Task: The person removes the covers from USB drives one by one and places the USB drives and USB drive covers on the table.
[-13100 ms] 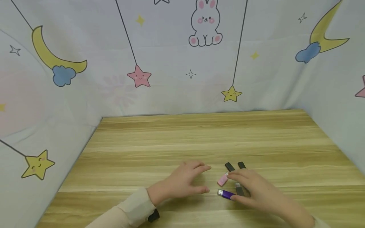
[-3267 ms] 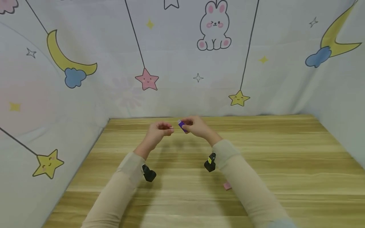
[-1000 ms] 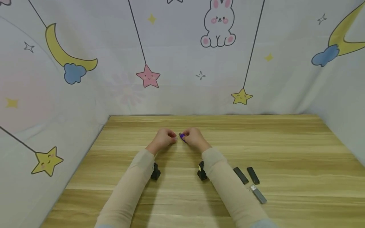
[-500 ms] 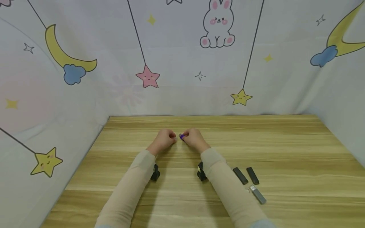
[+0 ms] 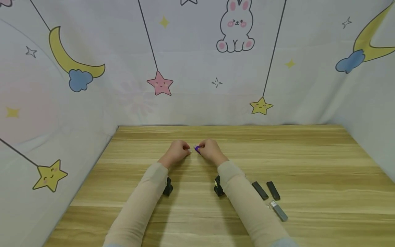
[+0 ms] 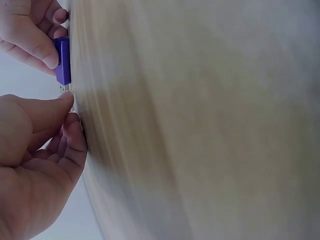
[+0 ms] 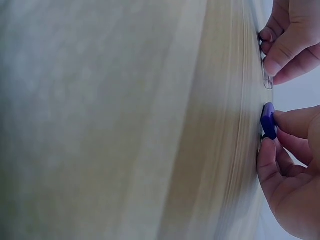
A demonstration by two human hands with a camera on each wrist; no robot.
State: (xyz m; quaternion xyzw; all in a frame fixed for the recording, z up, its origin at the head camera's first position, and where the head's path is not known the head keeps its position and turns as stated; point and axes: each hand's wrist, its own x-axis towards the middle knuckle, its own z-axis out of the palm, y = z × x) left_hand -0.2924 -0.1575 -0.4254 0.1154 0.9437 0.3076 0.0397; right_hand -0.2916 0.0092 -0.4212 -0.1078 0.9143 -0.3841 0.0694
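Head view: my left hand sits at 7 o'clock from centre, pinching a small clear piece; my right, the right hand, at 5, pinches the purple USB stick by its body, plug aimed toward 10, presumably to leave the metal bare. Two black sticks and a grey stick lie on the table between 4 and 5, probably out of my hands' way. Left wrist view: purple stick at 10 o'clock; my left grip, at 9, hides most of the piece. Right wrist view: stick at 3, clear rounded end at 2, facing it, just apart; its identity I cannot tell.
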